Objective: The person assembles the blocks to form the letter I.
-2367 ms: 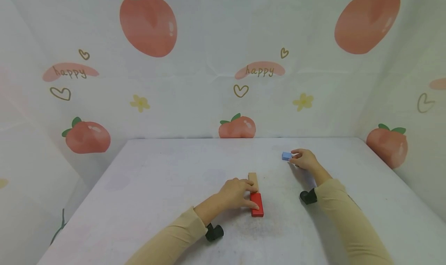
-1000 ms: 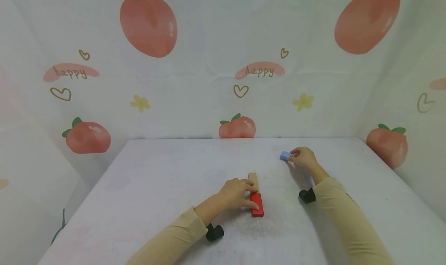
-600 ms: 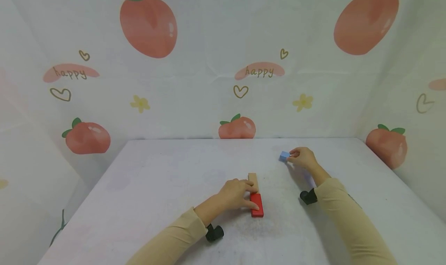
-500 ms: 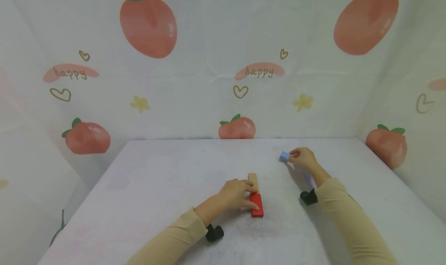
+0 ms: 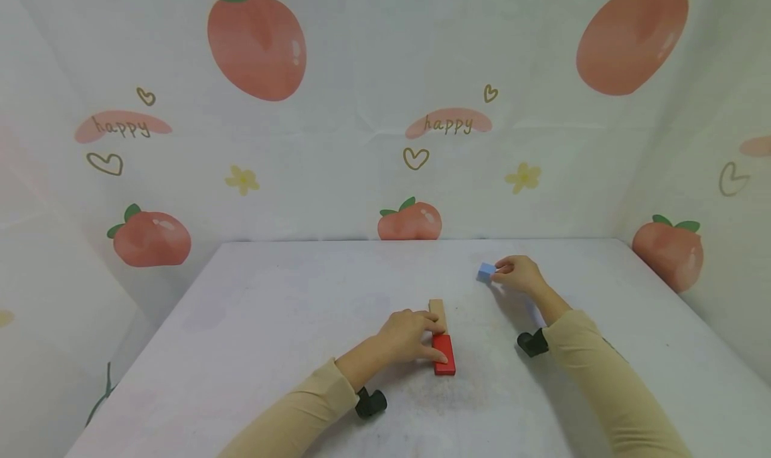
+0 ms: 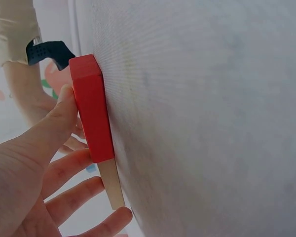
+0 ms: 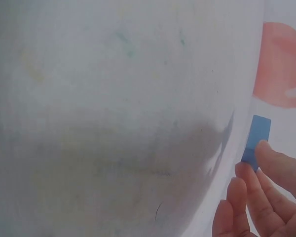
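A red block and a plain wooden block lie end to end on the table. My left hand rests over them; in the left wrist view the thumb touches the red block, and the loosely spread fingers lie along it and the wooden block. My right hand, farther back and to the right, pinches a light blue block between thumb and fingertips. In the right wrist view that blue block is held just off the table, apart from its shadow.
The white table ends at a cloth backdrop printed with fruit and hearts. A black camera mount sits under the left wrist, another camera mount under the right. A thin dark cord hangs past the left edge.
My right hand has shifted slightly left with the blue block, which has tilted a little since the oldest frame. The left hand, red block and wooden block have stayed put.
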Available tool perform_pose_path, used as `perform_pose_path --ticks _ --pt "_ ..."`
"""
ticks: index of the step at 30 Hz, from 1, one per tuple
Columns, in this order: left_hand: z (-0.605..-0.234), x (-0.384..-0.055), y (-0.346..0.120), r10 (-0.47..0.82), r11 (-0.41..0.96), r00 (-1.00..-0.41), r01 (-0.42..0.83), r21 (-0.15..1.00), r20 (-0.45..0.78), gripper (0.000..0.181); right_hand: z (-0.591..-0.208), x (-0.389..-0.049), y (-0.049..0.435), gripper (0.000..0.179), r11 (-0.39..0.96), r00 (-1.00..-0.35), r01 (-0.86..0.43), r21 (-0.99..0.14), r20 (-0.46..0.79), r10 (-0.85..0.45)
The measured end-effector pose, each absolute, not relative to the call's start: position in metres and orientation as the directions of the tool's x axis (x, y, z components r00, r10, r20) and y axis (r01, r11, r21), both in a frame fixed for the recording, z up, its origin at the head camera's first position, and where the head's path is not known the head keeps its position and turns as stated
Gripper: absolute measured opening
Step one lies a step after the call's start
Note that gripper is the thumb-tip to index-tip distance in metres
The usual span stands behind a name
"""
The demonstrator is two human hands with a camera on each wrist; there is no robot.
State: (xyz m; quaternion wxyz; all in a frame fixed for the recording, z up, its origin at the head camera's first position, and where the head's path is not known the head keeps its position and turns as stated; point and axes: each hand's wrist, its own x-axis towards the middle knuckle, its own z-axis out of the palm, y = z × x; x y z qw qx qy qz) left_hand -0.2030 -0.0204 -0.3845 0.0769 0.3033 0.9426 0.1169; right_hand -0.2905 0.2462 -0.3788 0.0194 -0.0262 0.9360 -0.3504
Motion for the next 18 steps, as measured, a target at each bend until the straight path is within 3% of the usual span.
perform_pose_path --ticks 18 --pt "-0.3851 -0.2033 -0.0208 0.601 0.782 -0.797 0.571 0.249 -0.058 0.052 -0.3788 -0.2865 0.2369 0.037 0.748 -0.994 -0.089 -0.657 0.009 -0.111"
